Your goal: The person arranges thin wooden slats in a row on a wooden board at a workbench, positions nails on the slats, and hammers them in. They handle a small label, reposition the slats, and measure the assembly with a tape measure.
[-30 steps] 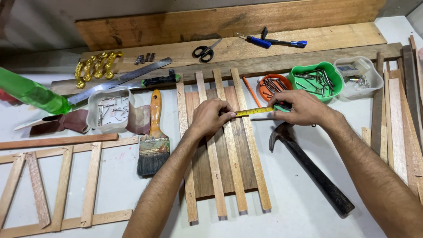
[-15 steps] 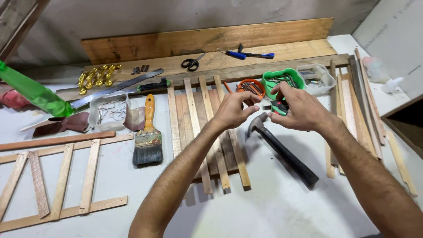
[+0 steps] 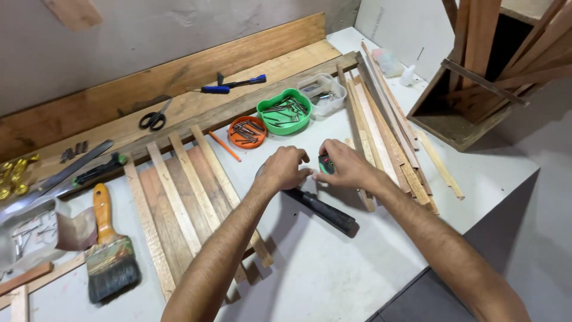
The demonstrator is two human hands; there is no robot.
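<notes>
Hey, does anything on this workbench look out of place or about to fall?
Mostly the wooden slat frame: its near end juts past the white table edge. A thin wood strip lies askew near the right edge. Nothing looks spilled.

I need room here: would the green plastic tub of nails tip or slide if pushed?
The green plastic tub looks low and wide, so it probably slides rather than tips. Its metal nails likely make it heavy for its size and may rattle.
</notes>
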